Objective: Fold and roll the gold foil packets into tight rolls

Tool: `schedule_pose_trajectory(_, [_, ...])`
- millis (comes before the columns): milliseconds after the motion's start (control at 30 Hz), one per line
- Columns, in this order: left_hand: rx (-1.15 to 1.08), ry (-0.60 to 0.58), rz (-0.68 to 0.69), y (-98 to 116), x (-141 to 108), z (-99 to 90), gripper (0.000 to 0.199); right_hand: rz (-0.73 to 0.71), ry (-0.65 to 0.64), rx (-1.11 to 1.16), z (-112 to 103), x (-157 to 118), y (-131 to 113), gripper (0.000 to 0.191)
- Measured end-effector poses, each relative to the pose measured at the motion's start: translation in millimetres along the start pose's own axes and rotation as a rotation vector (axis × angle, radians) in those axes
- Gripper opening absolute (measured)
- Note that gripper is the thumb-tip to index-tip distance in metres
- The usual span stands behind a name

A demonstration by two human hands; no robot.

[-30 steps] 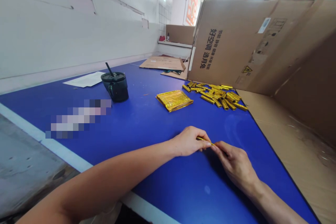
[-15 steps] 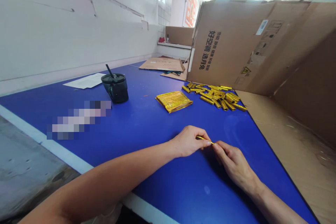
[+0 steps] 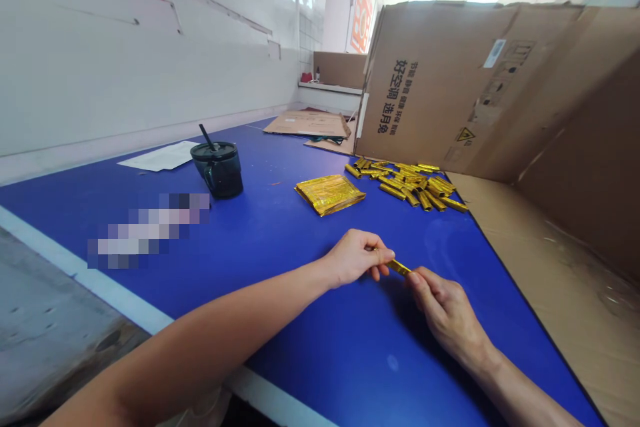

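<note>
Between my two hands runs a narrow strip of gold foil paper (image 3: 399,267), held above the blue table (image 3: 310,347). My left hand (image 3: 357,257) pinches its left end between thumb and fingers. At the other end my right hand (image 3: 440,300) grips it, thumb against the bent index finger. Beyond my hands lies a flat stack of gold foil paper (image 3: 331,194). A loose pile of rolled gold foil tubes (image 3: 410,181) rests to its right, by the table's edge.
A dark lidded mug with a straw (image 3: 220,170) stands at the left, near a white paper sheet (image 3: 159,156). Behind the tubes rises a large cardboard box (image 3: 440,93), its flap along the right. Flat cardboard (image 3: 307,124) lies at the back. One patch at left is blurred out.
My left hand has shifted slightly up and left, away from my right hand. More of the gold foil paper now shows between them. My right hand has barely moved.
</note>
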State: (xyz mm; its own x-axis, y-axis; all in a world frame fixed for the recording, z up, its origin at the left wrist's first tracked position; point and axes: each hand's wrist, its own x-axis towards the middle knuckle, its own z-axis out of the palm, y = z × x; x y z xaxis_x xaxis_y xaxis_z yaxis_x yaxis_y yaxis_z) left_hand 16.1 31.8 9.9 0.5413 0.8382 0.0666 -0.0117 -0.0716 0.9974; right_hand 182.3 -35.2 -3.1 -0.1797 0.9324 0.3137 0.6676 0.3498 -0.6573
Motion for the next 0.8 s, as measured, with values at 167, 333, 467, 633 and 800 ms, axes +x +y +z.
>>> schedule_pose_trajectory(167, [-0.018, 0.082, 0.001, 2.0, 1.2, -2.5, 0.02, 0.017, 0.006, 0.017, 0.6, 1.6, 1.2, 0.033])
schedule_pose_trajectory(333, [-0.028, 0.06, -0.009, 1.2, 1.1, -2.1, 0.022, 0.006, 0.017, -0.015, 0.4, 2.2, 0.0, 0.032])
schedule_pose_trajectory(467, [-0.085, 0.056, -0.036, 1.3, 0.9, -0.6, 0.013, -0.011, 0.038, -0.076, -0.6, 2.9, 2.8, 0.031])
schedule_pose_trajectory(633, [-0.193, 0.058, -0.052, 2.4, 0.1, 1.6, 0.012, -0.015, 0.045, -0.11, 0.9, 3.3, 7.2, 0.031])
schedule_pose_trajectory(800, [-0.189, 0.096, -0.04, 2.7, -0.9, 2.9, 0.012, -0.003, 0.051, -0.083, -0.7, 3.5, 2.8, 0.028])
